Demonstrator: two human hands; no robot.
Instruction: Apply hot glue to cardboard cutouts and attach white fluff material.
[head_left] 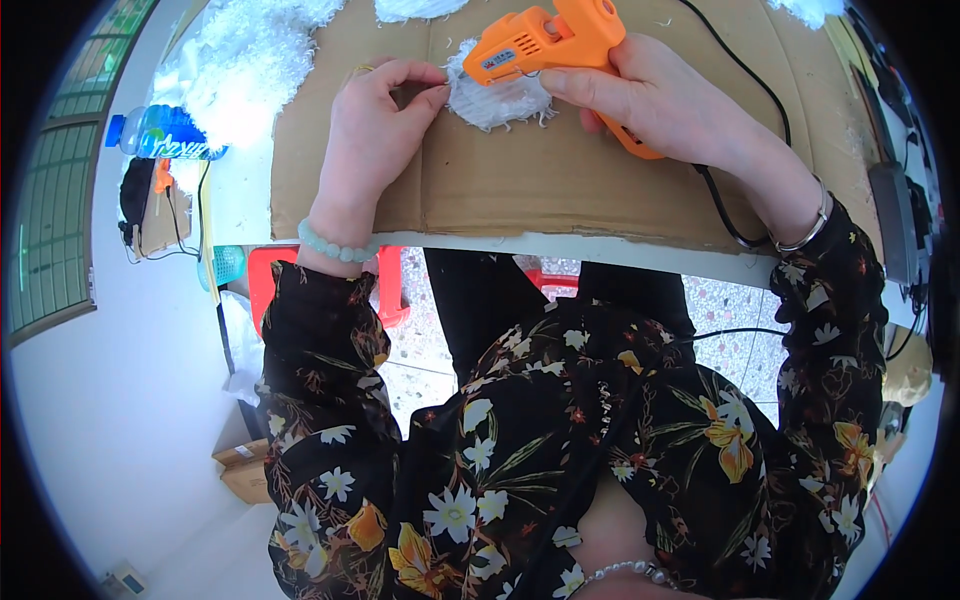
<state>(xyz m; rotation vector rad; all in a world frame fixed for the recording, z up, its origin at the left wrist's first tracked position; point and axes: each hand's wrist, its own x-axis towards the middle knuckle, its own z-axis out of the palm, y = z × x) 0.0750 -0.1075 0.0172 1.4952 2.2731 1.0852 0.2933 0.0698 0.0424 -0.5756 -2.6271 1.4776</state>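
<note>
An orange hot glue gun (545,45) is gripped in my right hand (665,100), with my fingers wrapped round its handle and its nose pointing left. Under that nose lies a white piece of fringed fabric (500,103), flat on the brown cardboard (560,190). My left hand (375,130) pinches the left edge of this fabric between thumb and forefinger. The gun's body covers the fabric's upper right part. Whether the nozzle touches the fabric, I cannot tell.
A heap of white shredded fibre (255,60) sits at the left, beside a blue-capped bottle (165,132). Another white piece (418,8) lies at the far edge. The gun's black cable (745,65) loops along the right. Below the table stands a red stool (392,285).
</note>
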